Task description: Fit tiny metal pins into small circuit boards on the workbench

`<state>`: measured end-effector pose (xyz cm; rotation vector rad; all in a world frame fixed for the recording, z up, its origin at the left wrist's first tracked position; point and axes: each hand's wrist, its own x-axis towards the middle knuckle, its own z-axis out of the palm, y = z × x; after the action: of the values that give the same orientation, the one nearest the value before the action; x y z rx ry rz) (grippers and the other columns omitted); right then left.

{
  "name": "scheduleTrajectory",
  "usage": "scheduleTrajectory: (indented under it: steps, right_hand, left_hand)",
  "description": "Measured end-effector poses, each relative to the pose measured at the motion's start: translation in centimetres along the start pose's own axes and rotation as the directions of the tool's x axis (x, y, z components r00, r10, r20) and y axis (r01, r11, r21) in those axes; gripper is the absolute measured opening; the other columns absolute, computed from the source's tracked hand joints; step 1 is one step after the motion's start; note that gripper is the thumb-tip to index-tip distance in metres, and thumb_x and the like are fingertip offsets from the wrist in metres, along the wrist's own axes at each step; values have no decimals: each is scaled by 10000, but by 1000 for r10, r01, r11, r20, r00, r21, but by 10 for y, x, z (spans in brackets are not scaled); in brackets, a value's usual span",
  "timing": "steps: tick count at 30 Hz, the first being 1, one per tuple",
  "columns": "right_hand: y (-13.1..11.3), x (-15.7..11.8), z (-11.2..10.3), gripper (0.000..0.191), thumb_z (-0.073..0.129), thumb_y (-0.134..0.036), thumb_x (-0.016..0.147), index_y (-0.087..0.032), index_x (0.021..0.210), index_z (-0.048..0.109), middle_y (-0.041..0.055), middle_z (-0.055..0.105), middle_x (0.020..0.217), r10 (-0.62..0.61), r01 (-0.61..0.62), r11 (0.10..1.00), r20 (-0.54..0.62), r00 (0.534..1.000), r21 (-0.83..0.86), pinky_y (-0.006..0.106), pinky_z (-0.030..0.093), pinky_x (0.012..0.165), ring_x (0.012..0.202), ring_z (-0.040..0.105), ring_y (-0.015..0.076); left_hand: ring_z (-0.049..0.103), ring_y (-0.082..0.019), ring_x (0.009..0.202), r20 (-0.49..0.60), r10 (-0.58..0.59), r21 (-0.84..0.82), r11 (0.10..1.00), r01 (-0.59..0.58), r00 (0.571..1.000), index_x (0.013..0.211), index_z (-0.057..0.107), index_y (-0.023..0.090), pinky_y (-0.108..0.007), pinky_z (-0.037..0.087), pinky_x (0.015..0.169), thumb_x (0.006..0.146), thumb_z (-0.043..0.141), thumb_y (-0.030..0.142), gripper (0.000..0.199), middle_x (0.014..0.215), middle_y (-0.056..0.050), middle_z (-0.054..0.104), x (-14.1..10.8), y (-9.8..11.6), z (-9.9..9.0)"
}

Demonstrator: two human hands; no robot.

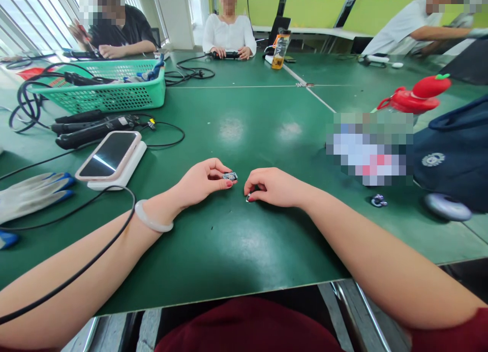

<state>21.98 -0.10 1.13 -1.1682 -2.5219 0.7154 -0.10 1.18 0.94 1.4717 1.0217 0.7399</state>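
My left hand [208, 180] pinches a small patterned grey piece [230, 176] between thumb and fingers, just above the green table [229, 240]. A short gap to the right, my right hand [272, 187] has its thumb and fingers together on a tiny light-edged piece [248, 197], low over the table. What exactly either piece is, I cannot make out. A white bangle [152, 217] circles my left wrist, and a black cable passes over my left forearm.
Left: a phone [110, 156] on a white box, gloves [36, 192], black tools [95, 128], a green basket [114, 95] with cables. Right: a small shiny object [378, 201], a red-lidded bottle [415, 98], a dark blue bag [453, 153]. Three people sit across the table.
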Motion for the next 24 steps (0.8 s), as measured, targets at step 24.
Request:
scheduleTrajectory:
  steps: [24]
  right_hand:
    - [4, 17, 15, 132, 595, -209, 798, -187, 687, 664, -10, 625, 709, 230, -229, 973, -146, 962, 25, 233, 357, 622, 650, 508, 102]
  left_hand:
    - [667, -201, 869, 9, 12, 120, 993, -13, 1000, 878, 574, 153, -419, 469, 880, 662, 766, 319, 333, 887, -74, 722, 0, -3, -1]
